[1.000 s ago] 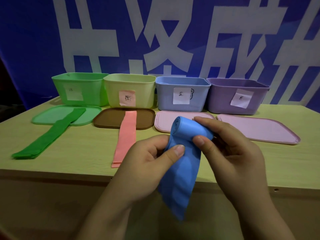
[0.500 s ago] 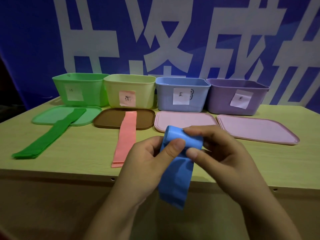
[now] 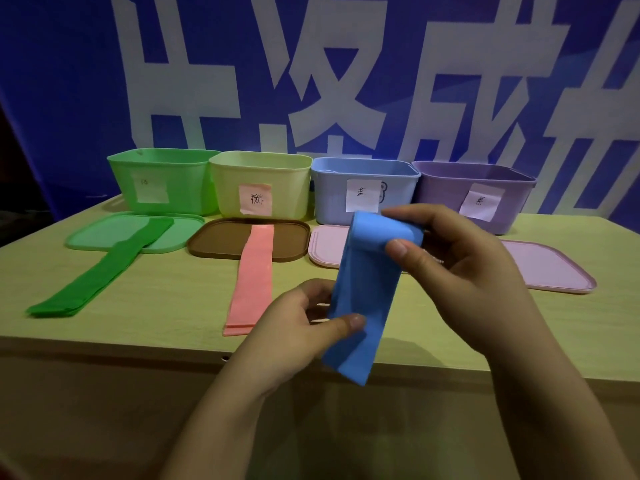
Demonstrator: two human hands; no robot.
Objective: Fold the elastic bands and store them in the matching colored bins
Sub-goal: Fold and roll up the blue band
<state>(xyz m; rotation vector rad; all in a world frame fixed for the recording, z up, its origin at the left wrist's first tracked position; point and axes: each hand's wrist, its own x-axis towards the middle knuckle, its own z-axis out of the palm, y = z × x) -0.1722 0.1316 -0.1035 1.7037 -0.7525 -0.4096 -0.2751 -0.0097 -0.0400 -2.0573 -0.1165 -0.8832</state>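
Both hands hold a blue elastic band (image 3: 367,292) in the air above the table's front edge. My right hand (image 3: 453,271) grips its folded top end, thumb on the front. My left hand (image 3: 301,337) pinches the band lower down, and its free end hangs below. A green band (image 3: 100,271) lies flat at the left, its far end on a green lid. A pink band (image 3: 254,275) lies in the middle, its far end on a brown lid. Four bins stand in a row at the back: green (image 3: 162,181), yellow-green (image 3: 259,185), blue (image 3: 363,188) and purple (image 3: 474,195).
Lids lie flat in front of the bins: green lid (image 3: 104,233), brown lid (image 3: 221,240), a pink lid (image 3: 329,247) and another pink lid (image 3: 547,268). The wooden table (image 3: 156,306) ends at a front edge below my hands. A blue banner hangs behind.
My right hand has lifted the folded top of the blue band up and to the right. My left hand has slid lower along the band, which now hangs stretched longer between them.
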